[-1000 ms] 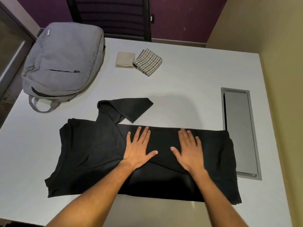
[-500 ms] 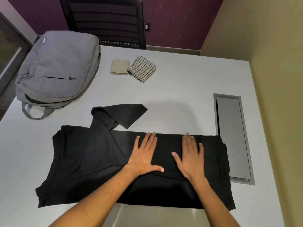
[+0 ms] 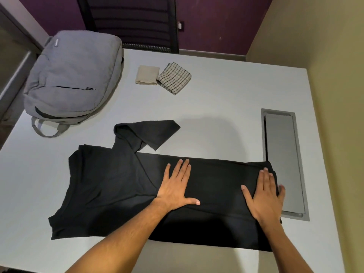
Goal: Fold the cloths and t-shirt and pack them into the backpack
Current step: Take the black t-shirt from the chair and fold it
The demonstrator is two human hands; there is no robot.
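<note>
Both hands lie flat on a black t-shirt spread across the near half of a pale grey table. The left hand presses down near the middle of the garment, fingers straight and together, thumb stretched out to the side. The right hand rests palm-down at the shirt's right end, fingers extended, with its outer fingers reaching past the fabric's edge; neither hand curls round anything.

The t-shirt is partly folded: its right portion forms a long doubled band running across the table, while the left portion spreads wider and lies less tidy. One sleeve sticks up from the far edge of the shirt, bent over into a pointed flap on the tabletop.

Two small folded cloths sit well beyond the shirt, toward the far side of the table: a plain beige cloth and, touching its right side, a striped cloth (turned at an angle). A grey backpack lies flat at the far left corner, its front zip pocket facing up and its carry loop toward the near side; I cannot tell whether the main compartment is open.

A recessed metal hatch is set into the table at the right, just beside the shirt's end. A dark chair stands behind the table against a purple wall.
</note>
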